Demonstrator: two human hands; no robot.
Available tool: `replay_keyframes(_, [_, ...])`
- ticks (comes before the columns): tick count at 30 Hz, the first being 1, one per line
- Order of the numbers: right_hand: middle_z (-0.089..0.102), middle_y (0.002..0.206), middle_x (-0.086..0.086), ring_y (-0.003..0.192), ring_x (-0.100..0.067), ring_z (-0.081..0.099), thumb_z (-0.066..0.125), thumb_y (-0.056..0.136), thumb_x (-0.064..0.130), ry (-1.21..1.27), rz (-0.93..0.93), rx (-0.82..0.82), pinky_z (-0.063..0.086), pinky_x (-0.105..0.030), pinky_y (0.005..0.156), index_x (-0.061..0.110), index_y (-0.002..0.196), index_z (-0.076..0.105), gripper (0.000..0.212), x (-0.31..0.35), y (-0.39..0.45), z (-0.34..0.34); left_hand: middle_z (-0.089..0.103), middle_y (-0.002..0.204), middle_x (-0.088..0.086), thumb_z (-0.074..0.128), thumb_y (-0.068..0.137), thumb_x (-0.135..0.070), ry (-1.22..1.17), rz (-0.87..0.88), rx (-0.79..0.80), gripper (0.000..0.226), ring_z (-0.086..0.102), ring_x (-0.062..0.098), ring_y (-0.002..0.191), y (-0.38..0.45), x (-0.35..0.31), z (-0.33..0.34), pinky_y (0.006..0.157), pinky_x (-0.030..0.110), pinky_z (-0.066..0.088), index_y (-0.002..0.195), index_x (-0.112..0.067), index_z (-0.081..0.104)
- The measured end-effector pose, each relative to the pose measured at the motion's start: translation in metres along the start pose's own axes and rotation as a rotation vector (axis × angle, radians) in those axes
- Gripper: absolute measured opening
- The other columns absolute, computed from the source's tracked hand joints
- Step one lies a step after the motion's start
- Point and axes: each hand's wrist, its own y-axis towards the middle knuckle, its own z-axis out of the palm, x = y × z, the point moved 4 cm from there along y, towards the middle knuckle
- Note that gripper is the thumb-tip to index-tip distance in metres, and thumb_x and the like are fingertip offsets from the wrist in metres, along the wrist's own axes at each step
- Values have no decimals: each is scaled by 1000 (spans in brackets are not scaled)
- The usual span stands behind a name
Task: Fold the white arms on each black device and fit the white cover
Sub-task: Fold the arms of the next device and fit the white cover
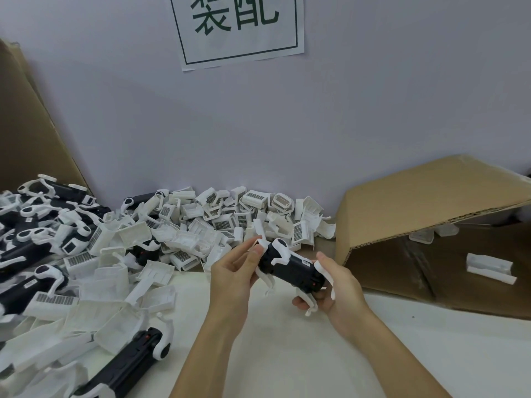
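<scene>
— While both hands work above the near table (pixel 287 354), where does the job stand?

— I have one black device (pixel 290 268) lifted over the table centre. My left hand (pixel 232 274) pinches its far-left end, thumb pressed on a white arm (pixel 280 251); my right hand (pixel 336 282) wraps the near-right end. Arms below hang splayed, so I judge folding unfinished and no cover fitted.

— And what is left?

— Plenty, I'd say. At left, more devices (pixel 34 271) lie open-armed; farther back a heap of white covers (pixel 218 219) waits by the wall. At right, a tipped cardboard box (pixel 431 202) holds a white piece (pixel 490 267).
</scene>
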Motion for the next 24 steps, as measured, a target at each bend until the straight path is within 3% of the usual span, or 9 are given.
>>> replay_keyframes(4, [66, 87, -23, 61, -34, 65, 51, 101, 32, 7, -29, 39, 56, -40, 60, -3, 113, 65, 39, 0, -1, 0, 77, 89, 8, 74, 74, -28, -13, -12, -29, 40, 74, 18, 83, 1, 1, 2, 68, 25, 58, 111, -13, 68])
replay_keyframes(7, [72, 98, -23, 74, -32, 69, 47, 103, 25, -25, -155, 57, 55, -35, 61, 5, 107, 71, 32, 2, -1, -1, 76, 84, 6, 70, 82, -19, -46, -50, -38, 33, 72, 16, 75, 1, 5, 2, 65, 26, 57, 112, -6, 65])
replay_keyframes(11, [75, 103, -11, 93, -26, 68, 52, 97, 7, 10, -291, 63, 53, -39, 77, 14, 95, 77, 26, 5, -1, -3, 76, 98, 8, 66, 90, -21, 10, -125, 36, 34, 70, 17, 83, 1, 11, 0, 73, 31, 58, 123, -16, 68])
replay_keyframes(13, [76, 101, -6, 92, -19, 70, 56, 93, 4, -9, -333, 76, 54, -33, 78, 19, 90, 79, 28, 5, -2, -2, 76, 104, 6, 68, 82, -32, 1, -164, 100, 47, 71, 16, 87, -1, 10, 1, 83, 38, 58, 126, -16, 67])
replay_keyframes(16, [76, 101, -2, 93, -14, 70, 58, 91, 1, -30, -367, 98, 54, -26, 78, 26, 93, 79, 33, 4, -3, 0, 74, 114, 7, 73, 76, -32, 18, -155, 114, 55, 71, 20, 99, -2, 8, 2, 95, 45, 54, 130, -19, 64])
replay_keyframes(19, [74, 107, -5, 102, -23, 67, 61, 93, 3, -94, -366, 99, 54, -41, 87, 26, 101, 78, 30, 1, -1, -1, 75, 110, 8, 78, 69, -37, 41, -101, 36, 59, 70, 25, 98, -2, 5, 1, 96, 49, 53, 124, -19, 67])
replay_keyframes(21, [73, 110, -10, 102, -30, 65, 66, 90, 7, -125, -372, 118, 52, -52, 93, 21, 106, 77, 24, 1, -1, 0, 76, 105, 7, 79, 67, -38, 33, -72, -29, 57, 71, 22, 93, -1, 3, -3, 89, 43, 56, 121, -19, 68])
replay_keyframes(24, [70, 115, -15, 97, -33, 68, 79, 79, 17, -138, -283, 244, 57, -52, 86, 13, 116, 72, 38, -2, -2, 5, 76, 98, 7, 78, 76, -30, 4, -91, -141, 39, 70, 24, 85, 4, 2, -15, 74, 37, 57, 113, -19, 69])
